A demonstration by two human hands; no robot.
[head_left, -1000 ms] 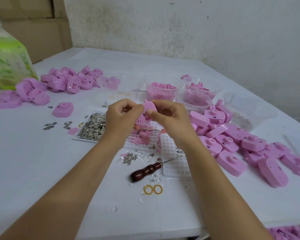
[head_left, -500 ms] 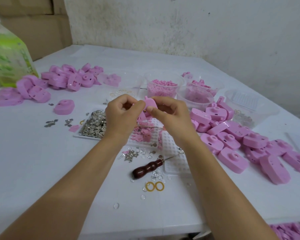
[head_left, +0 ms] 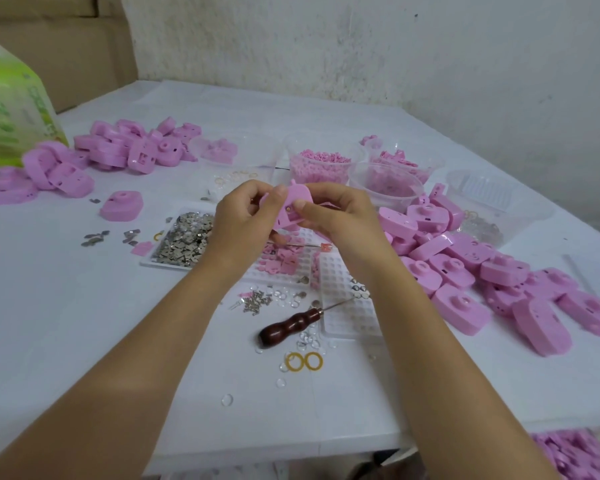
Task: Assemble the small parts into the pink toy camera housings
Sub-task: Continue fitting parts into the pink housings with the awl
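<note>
1. Both hands, left hand and right hand, pinch one pink housing above the table.
2. Clear tub: small pink pellets.
3. White tray: heaped silver metal pieces.

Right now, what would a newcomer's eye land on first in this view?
At the centre, the left hand and right hand together pinch one pink housing above the white table. Heaps of pink housings flank them, a left pile far back and a larger right pile nearer. A wooden-handled awl lies just in front, beside two yellow rings.
</note>
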